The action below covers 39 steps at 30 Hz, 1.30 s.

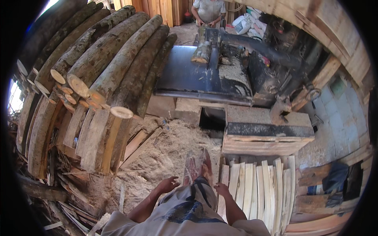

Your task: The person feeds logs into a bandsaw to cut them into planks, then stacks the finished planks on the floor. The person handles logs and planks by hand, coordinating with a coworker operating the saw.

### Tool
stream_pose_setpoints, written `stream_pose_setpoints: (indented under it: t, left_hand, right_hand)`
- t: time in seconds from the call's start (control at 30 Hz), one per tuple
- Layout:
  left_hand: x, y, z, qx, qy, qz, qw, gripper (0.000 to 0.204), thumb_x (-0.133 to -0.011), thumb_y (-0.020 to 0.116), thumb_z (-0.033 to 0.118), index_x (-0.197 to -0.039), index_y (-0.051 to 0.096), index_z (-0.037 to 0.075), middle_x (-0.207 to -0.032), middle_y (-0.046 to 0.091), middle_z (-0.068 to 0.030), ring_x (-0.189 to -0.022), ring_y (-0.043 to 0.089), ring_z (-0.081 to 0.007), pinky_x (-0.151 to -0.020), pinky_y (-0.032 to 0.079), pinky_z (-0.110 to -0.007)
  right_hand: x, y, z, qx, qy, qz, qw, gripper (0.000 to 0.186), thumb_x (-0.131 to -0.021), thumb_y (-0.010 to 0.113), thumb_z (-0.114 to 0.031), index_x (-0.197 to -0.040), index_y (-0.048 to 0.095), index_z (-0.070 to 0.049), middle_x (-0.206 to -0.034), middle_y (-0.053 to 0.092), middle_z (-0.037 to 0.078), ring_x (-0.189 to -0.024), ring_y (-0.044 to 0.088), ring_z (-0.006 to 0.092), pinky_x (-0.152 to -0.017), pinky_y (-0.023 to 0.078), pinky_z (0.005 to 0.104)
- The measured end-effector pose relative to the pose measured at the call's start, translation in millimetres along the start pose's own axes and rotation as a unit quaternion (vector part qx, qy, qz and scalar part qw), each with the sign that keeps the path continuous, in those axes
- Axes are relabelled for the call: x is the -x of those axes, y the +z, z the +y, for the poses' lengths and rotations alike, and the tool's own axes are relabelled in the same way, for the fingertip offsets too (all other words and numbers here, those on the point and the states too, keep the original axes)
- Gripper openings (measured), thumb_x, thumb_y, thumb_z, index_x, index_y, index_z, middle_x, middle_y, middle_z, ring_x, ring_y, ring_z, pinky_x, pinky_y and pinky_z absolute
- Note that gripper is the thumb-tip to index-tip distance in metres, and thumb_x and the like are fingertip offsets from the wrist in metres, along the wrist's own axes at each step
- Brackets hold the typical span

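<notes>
Two hands: we see the left hand (168,185) half open, its fingers loosely spread and holding nothing, on the near side of the saw table (177,70); the right hand (222,189) is loosely bent, with nothing visible in its hold, and we cannot tell whether it touches wood.
Sawn boards: the pale sawn boards (247,185) lie side by side on the near side of the saw table, toward its right, just beside our right hand; rough edges could drive splinters into bare skin, and tugging one board could shift its neighbours.
Bark-covered logs: the bark-covered logs (118,55) are heaped left of the saw table; being round, they could roll down if a lower one slipped.
Sawdust: the sawdust (163,151) spreads in front of the saw table; loose footing or buried offcuts could make our feet (206,170), which look bare, slip or get cut.
Short log: the short log (202,53) lies on the saw table, with a co-worker's hands (213,23) near its far end; a sudden twist could pinch fingers. We cannot make out a blade clearly.
Dark opening: the dark opening (212,119) sits under the saw table's near edge; a stumble could catch a foot there.
</notes>
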<state>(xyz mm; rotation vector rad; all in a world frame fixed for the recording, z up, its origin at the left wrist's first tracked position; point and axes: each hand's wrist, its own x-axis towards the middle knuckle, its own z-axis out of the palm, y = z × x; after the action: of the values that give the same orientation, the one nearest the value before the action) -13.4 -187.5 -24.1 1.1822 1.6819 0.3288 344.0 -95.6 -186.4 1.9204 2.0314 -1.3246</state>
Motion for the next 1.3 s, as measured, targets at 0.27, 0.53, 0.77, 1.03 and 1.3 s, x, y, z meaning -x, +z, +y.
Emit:
stream_pose_setpoints:
  t: [0.27,0.53,0.77,1.03,1.3]
  left_hand:
    - [-127.1,-38.3,16.3,0.019,-0.074,-0.075,0.994,0.069,-0.081,0.057,0.055,-0.132,0.044,0.010,-0.113,0.061,-0.0198,-0.106,0.058,-0.0328,-0.091,0.045,-0.037]
    - [-309.0,-220.5,99.1,0.047,0.000,0.147,0.988,0.068,-0.085,0.057,0.049,-0.137,0.036,0.009,-0.106,0.064,-0.0170,-0.102,0.061,-0.0296,-0.091,0.046,-0.038]
    - [-375.3,-314.3,163.8,0.096,0.026,0.192,0.976,0.093,-0.078,0.065,0.053,-0.140,0.024,-0.003,-0.119,0.052,-0.0307,-0.103,0.058,-0.0319,-0.088,0.047,-0.041]
    - [-317.3,-241.8,107.4,0.375,0.244,-0.045,0.893,0.106,-0.074,0.072,0.042,-0.144,0.004,0.002,-0.138,0.032,-0.0287,-0.121,0.045,-0.0355,-0.103,0.037,-0.043]
    - [-192.1,-170.3,80.2,0.337,0.093,-0.024,0.937,0.102,-0.076,0.076,0.023,-0.145,0.004,0.004,-0.144,0.028,-0.0210,-0.128,0.035,-0.0291,-0.105,0.031,-0.037]
  right_hand:
    - [-128.4,-61.0,-41.8,0.062,-0.036,-0.104,0.992,0.043,-0.081,0.055,-0.043,-0.111,0.064,-0.014,-0.111,0.063,0.012,-0.105,0.058,0.0312,-0.092,0.045,0.0380]
    - [-329.9,-220.1,-263.0,-0.067,-0.249,0.109,0.960,0.034,-0.088,0.055,-0.028,-0.113,0.059,-0.005,-0.082,0.067,0.008,-0.071,0.065,0.0166,-0.067,0.050,0.0323]
    - [-398.1,-289.7,-386.4,-0.083,-0.210,0.196,0.954,0.047,-0.086,0.058,-0.032,-0.121,0.051,-0.002,-0.087,0.067,0.014,-0.077,0.065,0.0255,-0.073,0.049,0.0345]
    - [-279.5,-192.9,-341.0,-0.268,-0.104,0.011,0.958,0.054,-0.086,0.059,-0.041,-0.122,0.052,-0.001,-0.092,0.067,0.014,-0.080,0.065,0.0202,-0.060,0.051,0.0314]
    - [-146.9,-131.0,-281.7,-0.268,-0.060,0.009,0.962,0.054,-0.087,0.059,-0.039,-0.122,0.050,0.001,-0.095,0.067,0.015,-0.088,0.064,0.0193,-0.074,0.049,0.0314]
